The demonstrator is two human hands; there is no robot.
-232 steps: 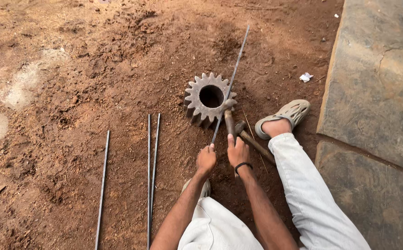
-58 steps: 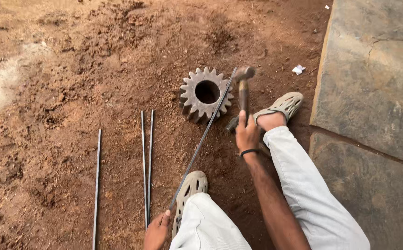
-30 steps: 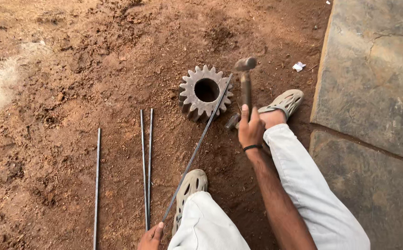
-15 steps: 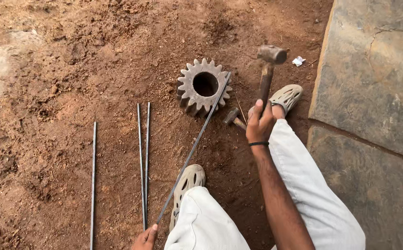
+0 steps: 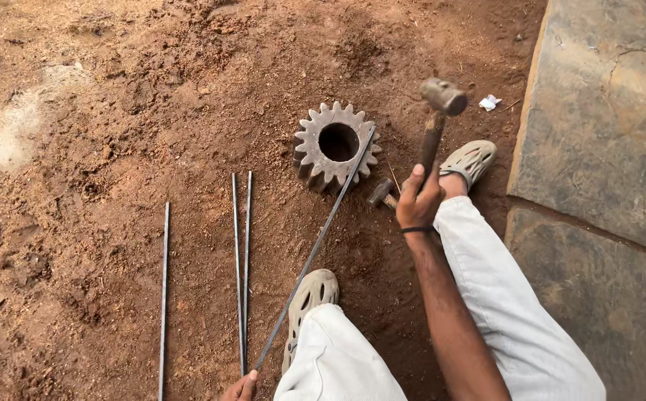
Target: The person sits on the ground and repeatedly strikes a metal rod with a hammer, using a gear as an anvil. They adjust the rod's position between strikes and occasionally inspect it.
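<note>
A single thin metal rod (image 5: 164, 297) lies farthest left on the red dirt (image 5: 100, 111), and just to its right a pair of rods (image 5: 242, 267) lie side by side, nearly touching along their length. At the bottom edge the left hand (image 5: 240, 388) closes around the near end of a long rod (image 5: 315, 249), though only the fingers show and the grip itself is partly cut off. That rod slants up and right, past a beige perforated shoe (image 5: 308, 304), and its far end rests across the rim of a rusty toothed gear (image 5: 335, 147) lying flat in the dirt. Just right of the gear a second small hammer (image 5: 382, 194) lies on the ground. The right hand (image 5: 419, 199) is clenched on the wooden handle of a hammer (image 5: 436, 122), its metal head raised above the gear's right side. Another shoe (image 5: 470, 160) sits beyond, beside grey stone slabs (image 5: 605, 134).
</note>
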